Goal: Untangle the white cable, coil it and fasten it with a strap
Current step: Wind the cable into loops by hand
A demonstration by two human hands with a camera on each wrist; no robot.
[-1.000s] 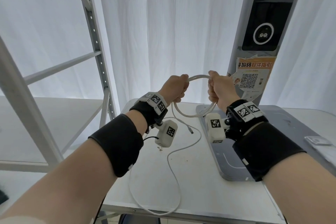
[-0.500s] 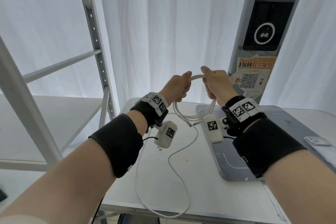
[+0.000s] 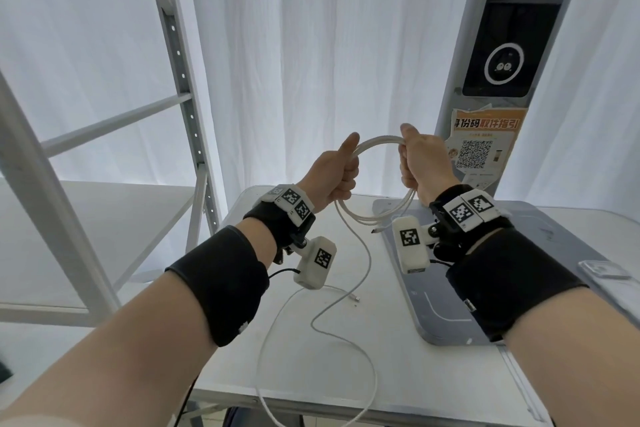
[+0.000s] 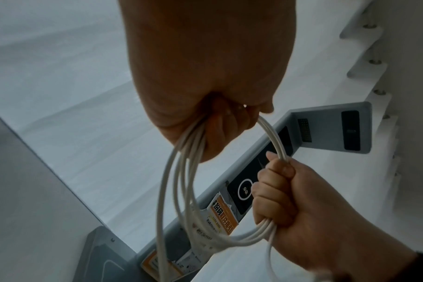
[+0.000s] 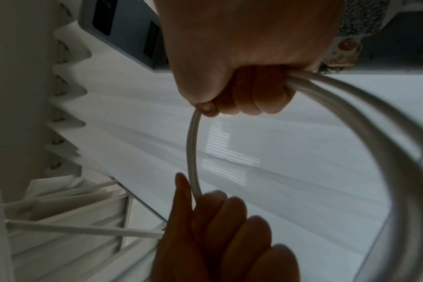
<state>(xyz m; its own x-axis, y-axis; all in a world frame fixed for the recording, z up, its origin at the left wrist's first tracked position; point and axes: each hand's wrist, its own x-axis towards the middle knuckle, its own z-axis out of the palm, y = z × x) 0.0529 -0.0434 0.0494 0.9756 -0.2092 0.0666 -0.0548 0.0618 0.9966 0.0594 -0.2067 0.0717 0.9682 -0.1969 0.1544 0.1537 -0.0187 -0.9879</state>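
A white cable (image 3: 377, 144) is wound into a round coil of several turns, held up above the table. My left hand (image 3: 334, 172) grips the coil's left side in a fist, thumb raised. My right hand (image 3: 420, 159) grips the coil's right side, fingers curled round the bundled strands (image 4: 275, 227). From the coil's bottom a loose tail (image 3: 346, 329) runs down onto the table, loops past the front edge and ends in a plug (image 3: 356, 297). A second plug (image 3: 377, 230) sticks out under the coil. In the right wrist view the strands (image 5: 193, 152) span between both fists. No strap is visible.
A white table (image 3: 433, 381) lies below the hands. A grey kiosk base (image 3: 446, 319) with an upright column (image 3: 491, 45) carrying a QR poster stands at right. A metal shelf frame (image 3: 180, 80) rises at left. White curtains hang behind. A small clear item (image 3: 602, 269) lies far right.
Both hands rose and moved apart, widening the coil. More cable went into the coil, and the loose tail on the table is shorter, its plug now lying in view.
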